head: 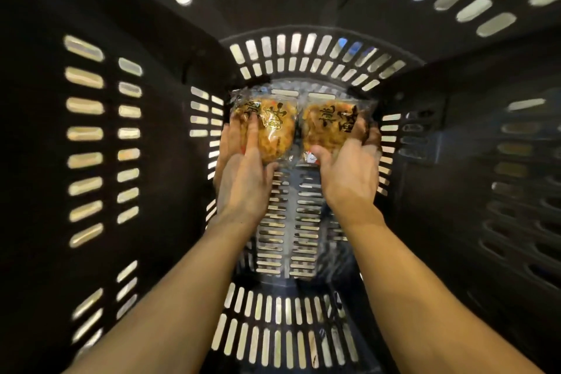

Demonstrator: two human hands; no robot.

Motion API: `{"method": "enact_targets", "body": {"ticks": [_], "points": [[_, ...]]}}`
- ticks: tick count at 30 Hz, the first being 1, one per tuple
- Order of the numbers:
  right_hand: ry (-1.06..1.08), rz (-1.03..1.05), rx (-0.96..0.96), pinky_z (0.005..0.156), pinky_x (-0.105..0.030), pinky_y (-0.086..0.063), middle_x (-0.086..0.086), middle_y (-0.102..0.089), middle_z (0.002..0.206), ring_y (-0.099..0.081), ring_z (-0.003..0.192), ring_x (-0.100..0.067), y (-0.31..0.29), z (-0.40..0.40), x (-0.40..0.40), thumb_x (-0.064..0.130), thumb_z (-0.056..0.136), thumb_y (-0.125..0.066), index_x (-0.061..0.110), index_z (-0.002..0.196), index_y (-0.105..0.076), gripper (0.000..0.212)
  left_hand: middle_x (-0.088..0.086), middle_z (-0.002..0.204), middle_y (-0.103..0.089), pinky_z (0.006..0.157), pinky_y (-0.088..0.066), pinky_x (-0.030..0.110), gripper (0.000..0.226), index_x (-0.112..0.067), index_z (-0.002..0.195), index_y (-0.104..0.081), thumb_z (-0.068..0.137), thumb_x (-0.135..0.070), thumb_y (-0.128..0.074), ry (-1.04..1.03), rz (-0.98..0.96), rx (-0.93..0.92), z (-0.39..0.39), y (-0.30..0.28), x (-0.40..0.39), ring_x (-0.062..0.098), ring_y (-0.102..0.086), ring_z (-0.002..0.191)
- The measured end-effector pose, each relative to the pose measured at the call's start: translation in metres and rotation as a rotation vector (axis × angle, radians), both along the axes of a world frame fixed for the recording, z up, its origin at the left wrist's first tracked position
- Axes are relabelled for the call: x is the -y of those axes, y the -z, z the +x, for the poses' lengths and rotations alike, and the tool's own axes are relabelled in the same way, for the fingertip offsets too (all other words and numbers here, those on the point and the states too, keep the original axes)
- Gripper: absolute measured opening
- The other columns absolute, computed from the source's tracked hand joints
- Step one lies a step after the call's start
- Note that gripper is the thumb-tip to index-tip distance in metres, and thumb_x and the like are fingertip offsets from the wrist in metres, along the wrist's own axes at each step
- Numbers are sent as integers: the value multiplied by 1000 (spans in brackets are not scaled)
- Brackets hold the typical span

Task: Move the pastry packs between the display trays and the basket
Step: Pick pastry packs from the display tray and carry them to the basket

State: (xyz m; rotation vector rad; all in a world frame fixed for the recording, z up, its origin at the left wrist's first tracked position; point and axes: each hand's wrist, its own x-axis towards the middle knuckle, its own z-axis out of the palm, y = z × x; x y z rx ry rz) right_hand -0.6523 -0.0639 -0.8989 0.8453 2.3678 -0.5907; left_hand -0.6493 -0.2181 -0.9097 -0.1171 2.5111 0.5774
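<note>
Dark slotted plastic basket (100, 161) fills the view, cam looking down inside w/ both forearms reaching in. L hand (243, 173) grasps left clear-wrapped golden pastry pack (267, 127), fingers over its top. R hand (349, 173) grips right clear-wrapped golden pastry pack (329, 127), thumb on near edge. Packs side by side, touching, low near basket's far end.

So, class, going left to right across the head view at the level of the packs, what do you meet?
Left basket wall → left hand → left pastry pack → right pastry pack → right hand → right basket wall.
</note>
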Motion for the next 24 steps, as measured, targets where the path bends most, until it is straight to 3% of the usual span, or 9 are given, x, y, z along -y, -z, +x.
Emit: {"method": "enact_targets", "body": {"ticks": [4, 7, 10, 13, 15, 20, 24], "points": [[-36, 0, 22, 116, -49, -33, -26, -31, 154, -33, 141, -39, -15, -5, -4, 45, 101, -55, 2, 145, -40, 63, 8, 169, 3, 127, -7, 39, 96, -22, 161, 2, 95, -37, -65, 65, -106, -19, -8, -9, -5, 24, 1, 156], [-78, 4, -28, 116, -50, -34, -24, -28, 156, -29, 144, -38, -39, -4, -7, 46, 100, -56, 6, 151, -32, 70, 11, 167, -12, 125, -19, 45, 92, -19, 161, -10, 92, -33, -70, 119, -169, -24, -13, -37, -9, 29, -11, 154], [-62, -32, -82, 120, -47, -30, -16, -23, 161, -22, 149, -32, -99, 4, -10, 45, 100, -54, 12, 158, -20, 74, 9, 160, -29, 117, -35, 45, 78, -18, 156, -23, 93, -29, -68, 187, -125, -21, -16, -99, -5, 27, -29, 146], [-51, -77, -100, 122, -40, -21, -11, -16, 166, -13, 153, -26, -204, 16, -16, 41, 103, -49, 10, 159, -17, 72, 7, 148, -46, 106, -43, 41, 60, -15, 151, -34, 98, -29, -58, 355, -57, -58, -20, -201, -2, 25, -45, 133], [-105, -62, -140, 121, -39, -22, -10, -21, 165, -17, 152, -25, -291, 29, -21, 40, 103, -51, 9, 158, -23, 69, 7, 145, -51, 103, -45, 41, 54, -14, 149, -39, 99, -28, -55, 499, -12, -120, -24, -281, -1, 26, -50, 129], [-198, 211, -268, 109, -51, -42, -19, -52, 145, -48, 132, -38, -512, 82, -35, 36, 97, -61, 6, 144, -51, 57, 8, 145, -55, 100, -46, 45, 50, -14, 144, -50, 100, -38, -49, 797, 133, -287, -19, -479, 6, 30, -54, 128], [-53, 390, -360, 109, -48, -39, -13, -52, 146, -46, 134, -35, -661, 155, -28, 41, 99, -57, 12, 144, -52, 54, 5, 137, -61, 101, -47, 45, 56, -16, 138, -56, 97, -50, -38, 950, 291, -437, 11, -606, 13, 28, -57, 124]]}}
